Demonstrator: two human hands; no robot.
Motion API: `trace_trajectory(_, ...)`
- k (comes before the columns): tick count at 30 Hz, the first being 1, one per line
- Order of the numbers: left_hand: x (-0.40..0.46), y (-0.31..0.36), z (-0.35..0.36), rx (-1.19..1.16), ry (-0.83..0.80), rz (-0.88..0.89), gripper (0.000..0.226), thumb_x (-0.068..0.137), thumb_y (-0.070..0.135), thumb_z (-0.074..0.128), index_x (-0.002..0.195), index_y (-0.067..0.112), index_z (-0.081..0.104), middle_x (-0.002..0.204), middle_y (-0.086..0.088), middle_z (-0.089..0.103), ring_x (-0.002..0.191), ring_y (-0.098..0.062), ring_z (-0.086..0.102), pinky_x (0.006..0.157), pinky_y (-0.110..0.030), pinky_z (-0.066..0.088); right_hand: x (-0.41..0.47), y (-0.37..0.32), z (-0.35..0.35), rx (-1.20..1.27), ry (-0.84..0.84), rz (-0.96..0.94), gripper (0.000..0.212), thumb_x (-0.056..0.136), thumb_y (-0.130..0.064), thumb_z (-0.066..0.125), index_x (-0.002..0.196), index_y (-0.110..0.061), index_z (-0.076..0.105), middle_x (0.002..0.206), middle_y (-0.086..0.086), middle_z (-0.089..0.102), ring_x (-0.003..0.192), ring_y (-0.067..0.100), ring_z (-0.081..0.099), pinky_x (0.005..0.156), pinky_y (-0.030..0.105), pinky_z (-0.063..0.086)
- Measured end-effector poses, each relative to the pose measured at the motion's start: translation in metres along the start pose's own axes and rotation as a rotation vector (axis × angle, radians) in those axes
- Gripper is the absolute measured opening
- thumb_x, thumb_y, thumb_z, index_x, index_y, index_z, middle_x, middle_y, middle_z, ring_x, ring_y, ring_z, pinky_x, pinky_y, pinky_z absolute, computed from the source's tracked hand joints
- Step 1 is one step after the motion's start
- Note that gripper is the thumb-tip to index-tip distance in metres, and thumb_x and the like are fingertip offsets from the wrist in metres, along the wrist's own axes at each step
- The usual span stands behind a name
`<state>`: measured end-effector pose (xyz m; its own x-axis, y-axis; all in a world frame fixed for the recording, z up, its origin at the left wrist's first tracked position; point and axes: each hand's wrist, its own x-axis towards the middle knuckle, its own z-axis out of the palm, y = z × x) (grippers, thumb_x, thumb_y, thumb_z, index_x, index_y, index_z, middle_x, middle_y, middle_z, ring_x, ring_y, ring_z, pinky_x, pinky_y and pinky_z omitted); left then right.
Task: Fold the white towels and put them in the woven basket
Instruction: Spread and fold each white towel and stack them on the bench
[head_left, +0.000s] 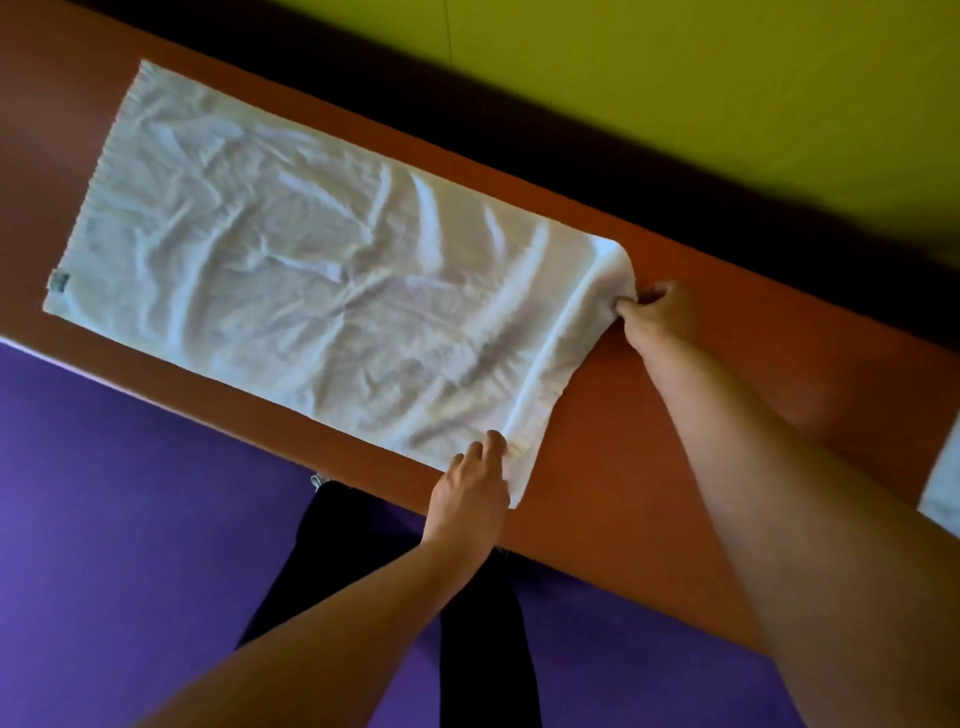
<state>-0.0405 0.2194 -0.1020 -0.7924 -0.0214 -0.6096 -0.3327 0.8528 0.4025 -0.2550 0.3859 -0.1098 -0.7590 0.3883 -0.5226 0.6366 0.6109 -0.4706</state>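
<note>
Under both hands, a white towel (311, 270) lies spread and creased on the orange-brown surface (675, 415), stretching away leftward from the fingers. The right hand (657, 309) pinches the far corner of the short end, fingers curled on the cloth. The left hand (470, 493) rests on the near corner; whether its fingers grip or merely press, I cannot tell. No basket shows. If only one corner lifts, the fold would likely skew; wrinkles beyond the fingers could be trapped inside.

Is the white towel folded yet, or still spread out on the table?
Spread out: the towel lies in one wrinkled layer on the table. Both hands grip its right end, barely lifted.
</note>
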Motion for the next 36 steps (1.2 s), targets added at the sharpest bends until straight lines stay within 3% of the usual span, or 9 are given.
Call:
trace_trajectory(3, -0.004, 0.010, -0.008, -0.121, -0.075, 0.052, 0.013, 0.100, 0.016, 0.056, 0.112, 0.019, 0.054, 0.108, 0.001, 0.059, 0.094, -0.021, 0.064, 0.077, -0.036, 0.054, -0.004, 0.004, -0.003, 0.041, 0.012, -0.026, 0.025, 0.096, -0.030, 0.063, 0.116, -0.015, 0.061, 0.104, 0.003, 0.062, 0.085, 0.025, 0.060, 0.054, 0.026, 0.039)
trace_trajectory(5, -0.013, 0.016, -0.016, -0.219, -0.085, 0.072, 0.004, 0.102, 0.024, 0.055, 0.104, 0.020, 0.056, 0.104, 0.003, 0.062, 0.090, -0.017, 0.064, 0.079, -0.038, 0.055, -0.006, 0.010, -0.012, 0.202, 0.029, -0.037, 0.021, 0.089, -0.030, 0.060, 0.104, -0.014, 0.061, 0.096, 0.006, 0.066, 0.080, 0.028, 0.063, 0.058, 0.033, 0.050)
trace_trajectory(9, -0.037, 0.017, -0.040, -0.478, 0.002, -0.010, 0.006, 0.102, 0.031, 0.057, 0.101, 0.025, 0.056, 0.091, 0.009, 0.066, 0.075, -0.007, 0.065, 0.070, -0.033, 0.058, -0.015, 0.002, -0.043, 0.407, 0.076, -0.047, 0.012, 0.089, -0.015, 0.064, 0.099, -0.015, 0.059, 0.088, 0.002, 0.058, 0.070, 0.009, 0.052, 0.060, 0.024, 0.035)
trace_trajectory(14, -0.060, -0.010, -0.085, -0.672, 0.183, -0.101, 0.008, 0.100, 0.035, 0.059, 0.098, 0.027, 0.058, 0.078, 0.007, 0.068, 0.067, -0.009, 0.067, 0.064, -0.037, 0.058, -0.030, -0.073, -0.038, 0.538, 0.041, -0.088, 0.009, 0.087, -0.017, 0.066, 0.094, -0.020, 0.061, 0.094, -0.003, 0.063, 0.080, 0.009, 0.058, 0.062, 0.024, 0.043)
trace_trajectory(18, -0.066, -0.048, -0.127, -0.721, 0.327, -0.115, 0.010, 0.099, 0.035, 0.061, 0.093, 0.027, 0.058, 0.067, 0.001, 0.065, 0.062, -0.013, 0.065, 0.061, -0.037, 0.057, -0.057, -0.152, 0.006, 0.624, -0.027, -0.168, 0.006, 0.091, -0.016, 0.067, 0.096, -0.017, 0.063, 0.095, 0.001, 0.066, 0.076, 0.008, 0.063, 0.049, 0.015, 0.048)
trace_trajectory(22, -0.066, -0.096, -0.173, -0.791, 0.417, -0.165, 0.011, 0.099, 0.035, 0.061, 0.089, 0.030, 0.058, 0.069, 0.002, 0.066, 0.062, -0.012, 0.066, 0.061, -0.029, 0.057, -0.083, -0.223, 0.062, 0.660, -0.105, -0.190, 0.005, 0.089, -0.018, 0.068, 0.093, -0.018, 0.066, 0.102, 0.007, 0.071, 0.086, 0.020, 0.070, 0.056, 0.023, 0.054)
trace_trajectory(28, -0.054, -0.184, -0.242, -0.850, 0.473, -0.243, 0.009, 0.099, 0.036, 0.060, 0.091, 0.033, 0.057, 0.069, 0.004, 0.067, 0.060, -0.011, 0.066, 0.060, -0.033, 0.058, -0.122, -0.328, 0.151, 0.691, -0.159, -0.263, 0.011, 0.091, -0.015, 0.067, 0.101, -0.010, 0.066, 0.087, 0.004, 0.066, 0.067, 0.011, 0.062, 0.048, 0.017, 0.048)
trace_trajectory(32, -0.036, -0.240, -0.283, -0.875, 0.475, -0.252, 0.007, 0.100, 0.034, 0.060, 0.094, 0.030, 0.057, 0.069, 0.001, 0.067, 0.060, -0.012, 0.068, 0.062, -0.031, 0.058, -0.133, -0.380, 0.207, 0.646, -0.125, -0.270, 0.021, 0.091, -0.018, 0.068, 0.108, -0.005, 0.069, 0.099, 0.007, 0.071, 0.078, 0.014, 0.066, 0.060, 0.024, 0.055)
trace_trajectory(36, -0.013, -0.292, -0.316, -0.832, 0.487, -0.263, 0.007, 0.100, 0.033, 0.059, 0.095, 0.028, 0.057, 0.068, 0.001, 0.068, 0.059, -0.011, 0.067, 0.059, -0.025, 0.055, -0.137, -0.419, 0.254, 0.641, -0.105, -0.235, 0.013, 0.090, -0.015, 0.068, 0.101, -0.008, 0.068, 0.100, 0.008, 0.072, 0.086, 0.020, 0.070, 0.074, 0.037, 0.063)
